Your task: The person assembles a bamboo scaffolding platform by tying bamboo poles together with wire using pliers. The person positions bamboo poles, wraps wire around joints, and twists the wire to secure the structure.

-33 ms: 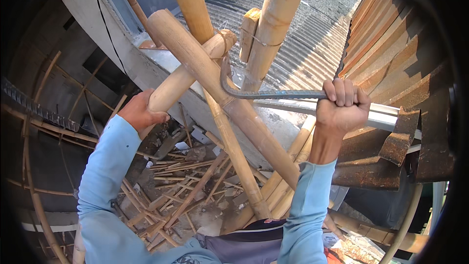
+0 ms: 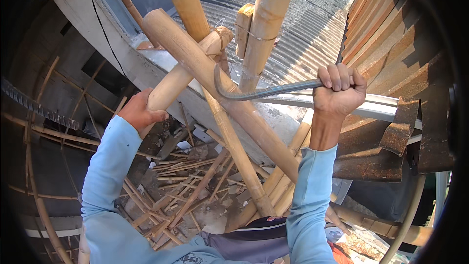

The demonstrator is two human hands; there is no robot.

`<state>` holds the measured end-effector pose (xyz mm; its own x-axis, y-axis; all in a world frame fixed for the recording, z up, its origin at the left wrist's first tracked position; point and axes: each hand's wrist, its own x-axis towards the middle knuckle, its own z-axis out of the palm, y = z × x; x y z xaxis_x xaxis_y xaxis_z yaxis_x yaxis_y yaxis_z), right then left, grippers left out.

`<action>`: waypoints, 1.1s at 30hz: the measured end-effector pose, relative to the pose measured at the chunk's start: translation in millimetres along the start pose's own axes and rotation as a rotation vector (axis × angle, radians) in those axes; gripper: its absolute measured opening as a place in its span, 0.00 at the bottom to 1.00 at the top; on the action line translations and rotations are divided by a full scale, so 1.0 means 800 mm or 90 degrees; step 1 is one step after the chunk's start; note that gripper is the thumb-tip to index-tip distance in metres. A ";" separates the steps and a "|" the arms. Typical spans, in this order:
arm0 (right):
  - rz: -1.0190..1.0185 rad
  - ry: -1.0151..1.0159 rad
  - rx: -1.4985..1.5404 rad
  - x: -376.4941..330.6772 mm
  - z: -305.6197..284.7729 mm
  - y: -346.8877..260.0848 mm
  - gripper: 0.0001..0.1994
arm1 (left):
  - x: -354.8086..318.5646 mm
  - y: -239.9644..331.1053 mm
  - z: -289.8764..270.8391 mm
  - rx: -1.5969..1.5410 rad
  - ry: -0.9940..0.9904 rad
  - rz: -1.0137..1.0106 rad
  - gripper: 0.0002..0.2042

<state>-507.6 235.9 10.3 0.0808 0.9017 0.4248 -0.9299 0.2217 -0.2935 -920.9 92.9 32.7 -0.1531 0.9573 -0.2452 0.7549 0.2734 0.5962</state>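
Note:
My left hand (image 2: 139, 111) is wrapped round the lower end of a short bamboo pole (image 2: 168, 87) that slants up to the right. Wire binds this pole's far end near an upright bamboo pole (image 2: 188, 7). A thicker bamboo pole (image 2: 251, 122) crosses over it diagonally. In my right hand (image 2: 339, 90) is a ribbed steel crowbar (image 2: 281, 89), gripped in a fist near its right end. Its curved hook overlaps the thick pole, just below the crossing; whether it touches the bamboo I cannot tell. A second upright pole (image 2: 264, 29) carries a wired-on bamboo piece (image 2: 244, 29).
Rusty corrugated sheets (image 2: 386, 63) line the right, close to my right hand. A corrugated roof (image 2: 308, 34) spreads beyond the poles, and a concrete ledge (image 2: 141, 71) runs diagonally. Far below lie scattered bamboo strips (image 2: 195, 176). Bamboo scaffolding (image 2: 63, 137) stands at left.
The crowbar's hook has come away from the wired pole end, down and left over the thick pole. My right hand has risen slightly, tilting the bar. My left hand keeps its grip.

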 end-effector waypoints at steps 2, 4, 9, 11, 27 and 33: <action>0.047 -0.123 -0.039 0.009 0.078 0.025 0.21 | 0.008 -0.001 -0.005 0.005 0.023 0.010 0.33; 0.050 -0.216 -0.099 0.031 0.170 0.047 0.20 | 0.007 -0.008 -0.002 0.006 0.014 -0.003 0.33; 0.169 -0.423 -0.128 0.046 0.283 0.014 0.15 | 0.014 -0.012 -0.003 0.000 -0.021 0.029 0.33; 0.117 -0.379 -0.218 0.017 0.281 -0.009 0.17 | 0.015 -0.035 -0.007 -0.025 -0.030 0.030 0.32; -0.096 0.146 -0.062 -0.010 0.132 -0.025 0.17 | 0.065 -0.080 0.001 0.171 0.055 0.029 0.33; -0.087 0.163 -0.036 -0.017 0.109 -0.010 0.16 | 0.041 -0.043 0.010 0.185 0.062 -0.024 0.42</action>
<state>-532.3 189.8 81.5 0.2990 0.9245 0.2365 -0.8830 0.3620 -0.2988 -947.0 114.0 -1.6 -0.2344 0.9552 -0.1807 0.8963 0.2843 0.3403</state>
